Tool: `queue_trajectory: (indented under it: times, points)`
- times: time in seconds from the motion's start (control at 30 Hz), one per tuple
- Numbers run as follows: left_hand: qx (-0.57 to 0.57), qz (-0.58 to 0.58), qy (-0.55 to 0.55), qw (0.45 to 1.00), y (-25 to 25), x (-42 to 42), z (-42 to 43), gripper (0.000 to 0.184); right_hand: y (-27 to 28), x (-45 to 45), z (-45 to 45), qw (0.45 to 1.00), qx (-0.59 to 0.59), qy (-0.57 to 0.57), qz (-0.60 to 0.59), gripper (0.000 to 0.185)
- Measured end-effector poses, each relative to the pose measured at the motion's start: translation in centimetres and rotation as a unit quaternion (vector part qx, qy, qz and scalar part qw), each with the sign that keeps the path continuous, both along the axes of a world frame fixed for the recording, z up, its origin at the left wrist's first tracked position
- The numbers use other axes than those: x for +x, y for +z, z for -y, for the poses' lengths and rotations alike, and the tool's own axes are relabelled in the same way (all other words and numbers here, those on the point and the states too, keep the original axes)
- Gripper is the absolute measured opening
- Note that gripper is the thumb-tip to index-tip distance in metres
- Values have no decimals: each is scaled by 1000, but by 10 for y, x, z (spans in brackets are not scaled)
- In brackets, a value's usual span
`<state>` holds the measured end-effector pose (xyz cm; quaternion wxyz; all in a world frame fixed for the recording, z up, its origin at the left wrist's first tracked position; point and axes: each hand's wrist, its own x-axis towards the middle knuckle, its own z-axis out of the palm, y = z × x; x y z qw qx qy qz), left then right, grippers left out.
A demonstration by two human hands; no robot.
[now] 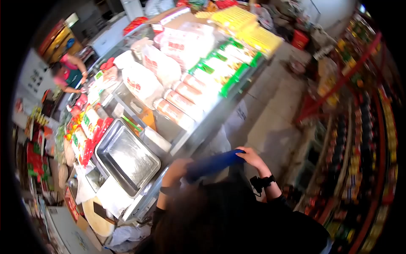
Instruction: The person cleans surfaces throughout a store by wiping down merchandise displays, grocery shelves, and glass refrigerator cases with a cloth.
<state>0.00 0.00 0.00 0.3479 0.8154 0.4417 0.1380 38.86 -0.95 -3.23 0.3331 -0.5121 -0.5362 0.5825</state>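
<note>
A dark blue cloth (218, 164) stretches between my two hands, in front of my body and just off the counter's front edge. My right hand (251, 157) pinches its upper right end, fingers over the fabric. At the other end, my left hand (176, 170) is closed on the cloth, blurred and partly hidden by my head. Whether the piece is a garment or a plain cloth I cannot make out. Nearest to my left hand on the counter is a shallow rectangular metal tray (100, 149).
The counter (181, 143) carries white sacks (141, 80), rolled packs (175, 111), green-edged packets (228, 63) and yellow packages (237, 21). Bottle shelves (353, 169) line the right, beyond a tiled aisle (270, 114). Another person (74, 74) works across the counter at left.
</note>
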Motion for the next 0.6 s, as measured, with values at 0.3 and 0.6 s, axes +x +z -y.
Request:
queue_trajectory:
  times: [0.3,0.6]
  points:
    - [209,-70,405,888,117,69,-118,40,134,-53,-256,929,343,131,40,32]
    - [59,-65,619,781,-8,103,-195,59,39,-142,-306,891,388,199,123,53]
